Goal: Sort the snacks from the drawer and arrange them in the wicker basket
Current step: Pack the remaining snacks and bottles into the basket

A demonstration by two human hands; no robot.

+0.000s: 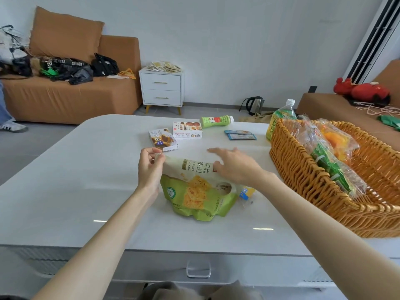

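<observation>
A green and white snack bag [195, 191] stands on the white table [86, 191] in front of me. My left hand [149, 167] pinches its top left corner. My right hand [234, 165] hovers at the bag's top right with its fingers stretched out; its thumb touches the bag's top edge. The wicker basket [303, 182] sits at the right and holds clear-wrapped green and orange snack packs [324, 156]. A small yellow and blue packet [246, 192] lies just right of the bag.
Further back on the table lie a brown snack box [162, 139], a white biscuit box [187, 129], a green bottle on its side [216, 121] and blue sachets [240, 134]. A tall green bottle [279, 120] stands behind the basket. The drawer handle [198, 269] shows below the table edge.
</observation>
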